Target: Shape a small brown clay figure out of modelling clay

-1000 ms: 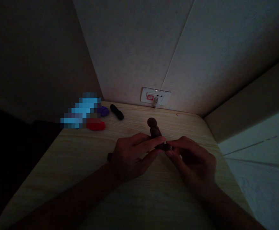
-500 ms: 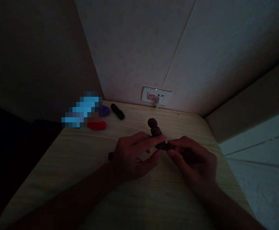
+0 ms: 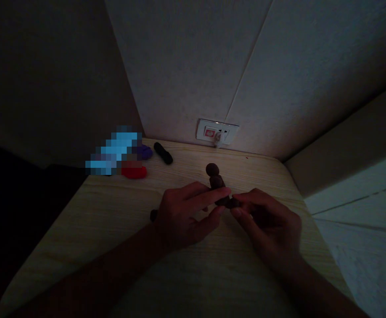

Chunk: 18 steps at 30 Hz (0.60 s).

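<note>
A dark brown modelling clay figure (image 3: 217, 181) leans over the table, a round ball at its far end and a thicker body nearer me. My left hand (image 3: 183, 216) is closed around its body, with the index finger lying across the top and the thumb beneath. Between the thumb and fingertips of my right hand (image 3: 274, 221) is a small brown clay piece (image 3: 234, 203), pinched against the figure's near right end. Part of a dark lump (image 3: 153, 215) shows behind my left wrist; the rest is hidden.
On the pale wooden table (image 3: 193, 282), a black clay piece (image 3: 163, 153), a purple lump (image 3: 145, 152) and a red lump (image 3: 135, 172) lie at the back left, beside a blurred-out light blue thing (image 3: 115, 152). A socket plate (image 3: 217, 131) with a plug is on the wall behind.
The view has shifted slightly. My right hand has drawn the small piece a little to the right, its fingers still pinching; my left hand keeps hold of the figure.
</note>
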Motion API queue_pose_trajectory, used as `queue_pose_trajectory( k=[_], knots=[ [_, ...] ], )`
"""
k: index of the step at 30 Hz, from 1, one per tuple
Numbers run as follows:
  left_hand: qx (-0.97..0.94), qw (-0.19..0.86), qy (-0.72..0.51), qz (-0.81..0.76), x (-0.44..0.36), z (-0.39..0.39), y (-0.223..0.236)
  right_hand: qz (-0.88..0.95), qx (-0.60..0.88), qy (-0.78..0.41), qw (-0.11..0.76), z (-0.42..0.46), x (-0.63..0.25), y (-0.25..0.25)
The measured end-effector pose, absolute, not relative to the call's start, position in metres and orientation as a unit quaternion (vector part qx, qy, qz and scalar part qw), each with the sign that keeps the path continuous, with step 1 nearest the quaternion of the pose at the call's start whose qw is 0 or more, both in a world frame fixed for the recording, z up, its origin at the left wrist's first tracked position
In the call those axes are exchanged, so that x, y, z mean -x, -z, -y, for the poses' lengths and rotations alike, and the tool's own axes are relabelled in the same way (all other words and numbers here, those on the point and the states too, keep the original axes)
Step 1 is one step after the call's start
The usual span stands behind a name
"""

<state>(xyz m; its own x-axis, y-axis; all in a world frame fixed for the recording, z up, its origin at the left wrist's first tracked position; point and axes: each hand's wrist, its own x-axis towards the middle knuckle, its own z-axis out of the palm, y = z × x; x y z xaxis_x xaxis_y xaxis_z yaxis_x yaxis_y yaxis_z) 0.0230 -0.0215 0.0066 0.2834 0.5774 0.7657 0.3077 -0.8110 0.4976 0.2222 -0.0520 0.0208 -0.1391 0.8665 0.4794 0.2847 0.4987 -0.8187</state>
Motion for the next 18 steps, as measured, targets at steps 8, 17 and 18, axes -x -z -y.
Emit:
queue_pose_trajectory(
  k=[8,17,18],
  knots=[
    [-0.794,0.094,-0.532,-0.279,-0.0241,0.0201,-0.0065,0.696,0.415,-0.283,0.513,0.0509,-0.2205,-0.021],
    [-0.805,0.091,-0.514,-0.281,-0.0217,0.0202,-0.0074,0.693,0.416,-0.287,0.515,0.0514,-0.2226,-0.0197],
    [-0.805,0.092,-0.514,-0.281,-0.0216,0.0202,-0.0079,0.692,0.415,-0.289,0.515,0.0512,-0.2225,-0.0193]
  ],
)
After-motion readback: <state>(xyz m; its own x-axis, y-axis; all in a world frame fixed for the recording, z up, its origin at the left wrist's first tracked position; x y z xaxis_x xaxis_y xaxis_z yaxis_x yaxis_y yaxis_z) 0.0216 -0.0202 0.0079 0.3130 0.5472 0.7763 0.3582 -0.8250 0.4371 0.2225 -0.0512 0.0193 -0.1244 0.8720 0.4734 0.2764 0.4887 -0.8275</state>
